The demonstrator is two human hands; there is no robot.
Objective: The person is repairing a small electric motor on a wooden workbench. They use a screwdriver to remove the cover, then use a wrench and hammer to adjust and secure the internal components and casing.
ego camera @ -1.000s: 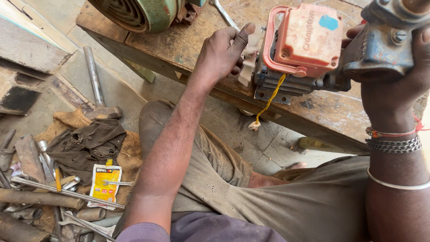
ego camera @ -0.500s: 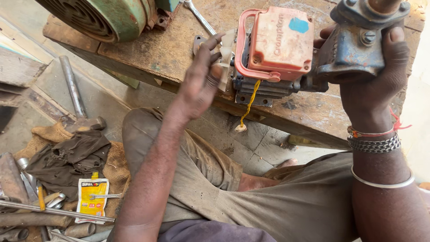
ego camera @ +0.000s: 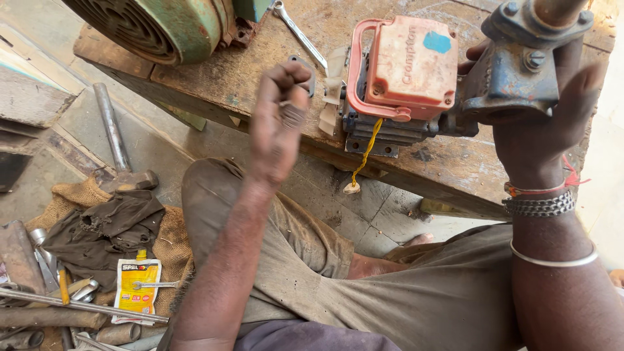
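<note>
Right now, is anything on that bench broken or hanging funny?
Yes. A yellow wire dangles loose from under the orange-covered pump motor, ending over the wooden bench edge. The orange cover looks scuffed. The right hand grips the blue pump casing; the left hand hovers closed nearby.

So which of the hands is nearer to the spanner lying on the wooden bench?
Left. The left hand is closed in a fist just below the spanner, apart from it; the right hand is far to the side, gripping the blue metal housing.

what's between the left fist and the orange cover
In the head view, a pale torn gasket piece and the spanner's lower end lie on the bench between the left fist and the orange cover.
</note>
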